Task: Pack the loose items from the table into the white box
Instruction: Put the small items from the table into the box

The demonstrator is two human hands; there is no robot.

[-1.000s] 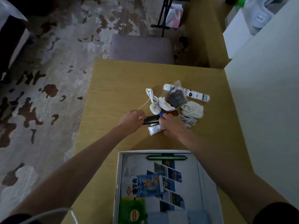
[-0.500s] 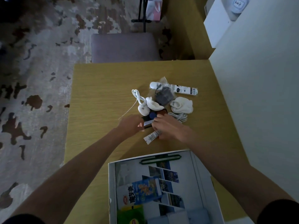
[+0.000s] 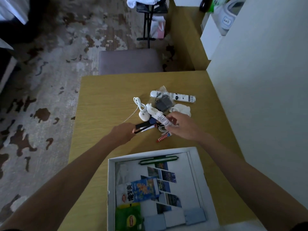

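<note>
Right hand (image 3: 181, 126) now pinches the white tube (image 3: 159, 117), lifted off the table (image 3: 103, 97) — left hand (image 3: 124, 132) grips black pens (image 3: 143, 127); both look ready for the white box (image 3: 111, 189).

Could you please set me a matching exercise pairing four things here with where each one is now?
Things:
1. white tube
2. green packet
3. coiled white cable
4. black sticks

Places:
A. lying loose on the table
B. in the left hand
C. in the right hand
D. in the white box

Pairs: 1-C, 2-D, 3-A, 4-B.
</note>
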